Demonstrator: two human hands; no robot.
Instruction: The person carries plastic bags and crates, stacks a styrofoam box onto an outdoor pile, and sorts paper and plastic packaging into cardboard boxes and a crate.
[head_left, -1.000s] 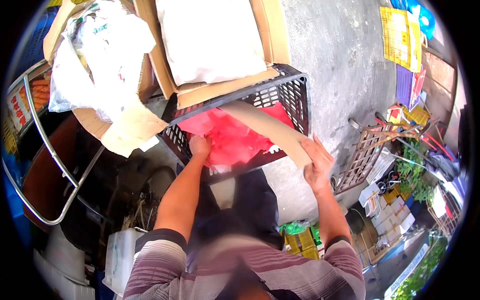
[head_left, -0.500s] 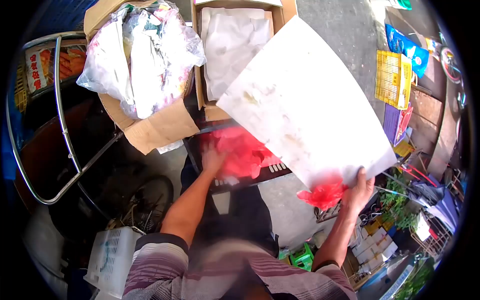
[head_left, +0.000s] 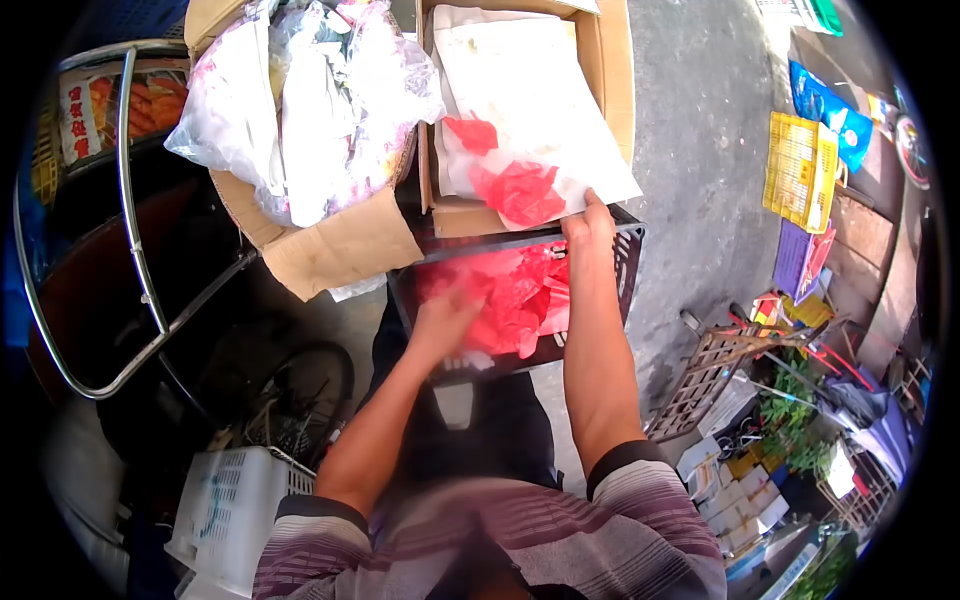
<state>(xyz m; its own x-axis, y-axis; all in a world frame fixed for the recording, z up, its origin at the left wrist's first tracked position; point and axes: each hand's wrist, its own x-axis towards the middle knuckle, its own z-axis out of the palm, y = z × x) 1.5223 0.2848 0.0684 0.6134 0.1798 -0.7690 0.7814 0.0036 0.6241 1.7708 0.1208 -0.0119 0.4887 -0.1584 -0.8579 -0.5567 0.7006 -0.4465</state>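
My right hand (head_left: 590, 225) is closed on the near right corner of a large white sheet (head_left: 525, 75), its thumb on top. The sheet now lies over the right cardboard box (head_left: 610, 75). Two pieces of thin red plastic (head_left: 525, 192) rest on the sheet's near part, one close to my right fingers. Motion blurs my left hand (head_left: 452, 315), which is among crumpled red plastic bags (head_left: 515, 310) in a dark plastic crate (head_left: 632, 240). I cannot make out its fingers or whether they grip a bag.
At the left, an open cardboard box (head_left: 335, 250) holds clear plastic bags with white contents (head_left: 310, 120). A bent metal rail (head_left: 130, 200) stands beside it. A white basket (head_left: 225, 510) is at lower left, a yellow crate (head_left: 800, 170) at right, a wooden frame (head_left: 700, 375) at lower right.
My right hand has carried the white sheet left and away from me, from raised at the right to lying over the right box. My left hand stays among the red bags, slightly shifted.
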